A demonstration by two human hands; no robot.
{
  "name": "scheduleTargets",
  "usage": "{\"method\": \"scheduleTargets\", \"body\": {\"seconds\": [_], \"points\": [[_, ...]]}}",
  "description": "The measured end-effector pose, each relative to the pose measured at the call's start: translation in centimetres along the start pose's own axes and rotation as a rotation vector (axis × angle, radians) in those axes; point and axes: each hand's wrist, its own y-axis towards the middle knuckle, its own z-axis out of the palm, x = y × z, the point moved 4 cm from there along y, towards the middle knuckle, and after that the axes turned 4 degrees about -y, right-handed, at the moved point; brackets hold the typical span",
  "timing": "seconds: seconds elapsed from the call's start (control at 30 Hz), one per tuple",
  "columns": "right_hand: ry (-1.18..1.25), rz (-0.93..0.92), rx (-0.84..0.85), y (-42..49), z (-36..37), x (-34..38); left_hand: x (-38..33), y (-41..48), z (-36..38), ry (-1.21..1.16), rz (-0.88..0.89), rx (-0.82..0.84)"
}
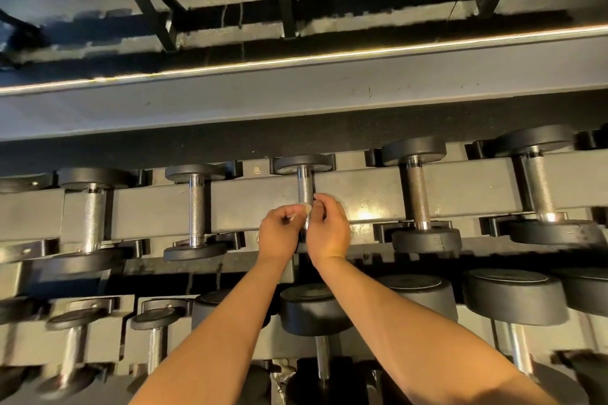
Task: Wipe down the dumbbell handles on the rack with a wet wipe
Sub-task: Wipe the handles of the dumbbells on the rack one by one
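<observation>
On the upper tier of the rack [362, 187], my 2 hands hold a wet wipe [305, 208] against the middle dumbbell handle [305, 186].
My left hand [279, 235] and right hand [330, 230] each pinch an edge of the limp, light wipe. The knurled steel may snag it, so I'd wrap it mid-handle.

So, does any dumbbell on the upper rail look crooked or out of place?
Nothing stands out. All five sit straight in the cradles of the rack; the left hand and right hand hold the wipe at the middle handle.
</observation>
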Motion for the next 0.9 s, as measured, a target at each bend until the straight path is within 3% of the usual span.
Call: {"method": "scheduleTargets", "body": {"seconds": [0.2, 0.4, 0.53, 0.63, 0.77, 0.9], "points": [[0.118, -0.01, 0.108, -0.3, -0.5, -0.2, 0.6, -1.8, -0.4, 0.007, -0.112, 0.056], [0.214, -0.041, 0.261, -1.7, -2.8, -0.5, -0.7, -3.7, -0.5, 0.055, 0.049, -0.03], [0.217, 0.005, 0.376, -1.9, -2.9, 0.0, -1.4, -4.1, 0.4, 0.058, 0.107, 0.016], [0.271, 0.0, 0.323, -0.9, -3.2, 0.6, -2.1, -3.3, 0.7, 0.05, 0.129, 0.039], [0.111, -0.153, 0.145, 2.1, -3.0, 2.4, -1.0, -2.9, 1.4, 0.197, 0.211, -0.02], [0.221, -0.162, 0.202, 4.4, -1.6, 4.2, 0.1, -3.1, 1.9, 0.24, 0.234, -0.151]]}}
